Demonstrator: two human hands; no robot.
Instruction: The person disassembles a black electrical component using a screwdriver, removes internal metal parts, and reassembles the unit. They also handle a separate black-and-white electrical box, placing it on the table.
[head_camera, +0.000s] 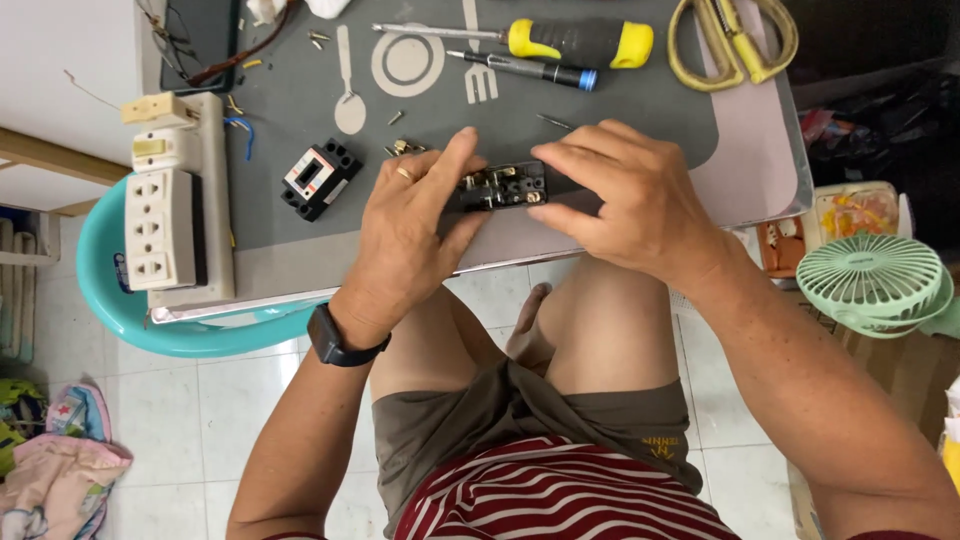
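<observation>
Head view: we hold a small black switch module (503, 186) between both hands over the table (620, 215), left hand (410, 225) and right hand (625, 195) pinched shut on it. Brass terminals lie exposed; loose screws (400, 148) remain beside it, screwdrivers (570, 42) untouched.

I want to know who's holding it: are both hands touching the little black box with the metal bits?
Touching. The head view shows left hand and right hand fingers pressed against the black part.

Both hands, left hand (405, 235) and right hand (630, 200), grip a black electrical part (503, 187).
</observation>
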